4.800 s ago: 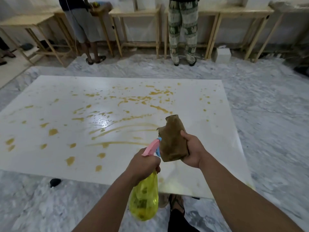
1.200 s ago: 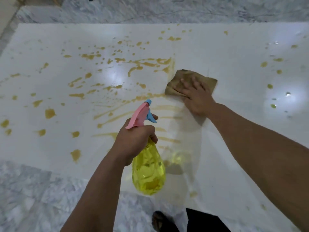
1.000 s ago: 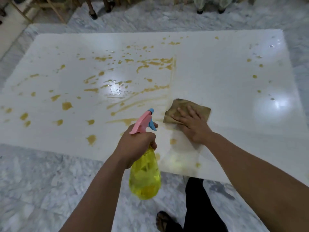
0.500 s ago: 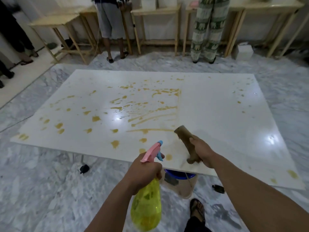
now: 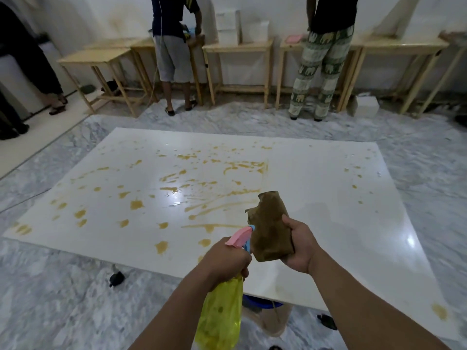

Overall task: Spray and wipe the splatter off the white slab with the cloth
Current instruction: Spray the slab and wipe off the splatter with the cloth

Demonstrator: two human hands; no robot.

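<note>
Right hand: you are clutching the soft, limp cloth above the slab, bunching it mid-fold; your left hand is gripping the bottle.

The setting was a bare workroom or training hall rather than a home. A grey-veined marble floor carried a large white slab raised on a bucket. Plain wooden tables lined a stained white wall, and several people stood working at them, with white boxes on top.
</note>
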